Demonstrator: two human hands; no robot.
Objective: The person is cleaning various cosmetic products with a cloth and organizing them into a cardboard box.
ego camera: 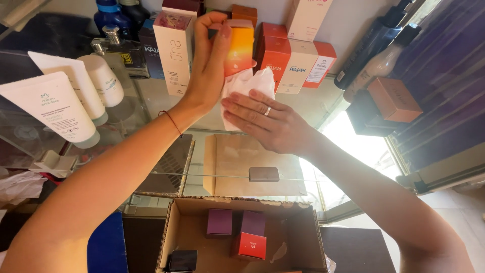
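Both bare arms raised up and forward, forearms converging toward centre frame. Left hand (209, 60) highest, wrist bent, back of hand toward camera, fingers curled closed around something gripped, thumb along right edge. Thin red cord (173, 121) around left wrist. Right hand (265, 121) just below and right of left, palm turned away, fingers extended flat and slightly spread, pointing left, pressing. Ring (268, 110) on one right finger. Right forearm running down to lower right corner; left to lower left.
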